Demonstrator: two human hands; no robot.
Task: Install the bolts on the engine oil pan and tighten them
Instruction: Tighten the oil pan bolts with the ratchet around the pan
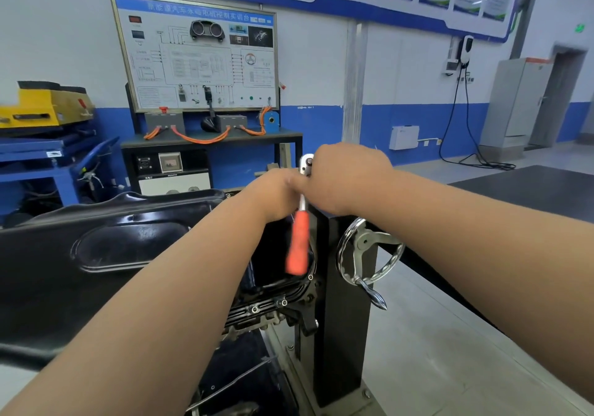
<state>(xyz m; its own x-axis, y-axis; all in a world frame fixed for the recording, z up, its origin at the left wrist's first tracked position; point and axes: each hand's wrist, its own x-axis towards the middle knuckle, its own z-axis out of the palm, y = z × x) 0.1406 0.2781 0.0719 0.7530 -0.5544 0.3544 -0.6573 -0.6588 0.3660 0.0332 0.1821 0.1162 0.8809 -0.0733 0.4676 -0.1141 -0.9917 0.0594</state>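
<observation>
A black oil pan (122, 242) lies on top of the engine, which is mounted on a stand. A ratchet wrench (298, 242) with an orange handle and a chrome head stands over the pan's far right corner. My left hand (273, 193) grips the wrench's chrome shank just above the orange handle. At the top, my right hand (347, 177) covers and holds the ratchet head. Two bolts (268, 306) sit in the flange on the near right side of the engine. The bolt under the wrench is hidden by my hands.
The black stand post (340, 335) with a chrome handwheel (369, 251) rises right beside the engine. Behind stand a training board on a bench (196, 55) and a blue cart with a yellow unit (41, 110) at left. Grey floor and a dark mat (540, 190) lie to the right.
</observation>
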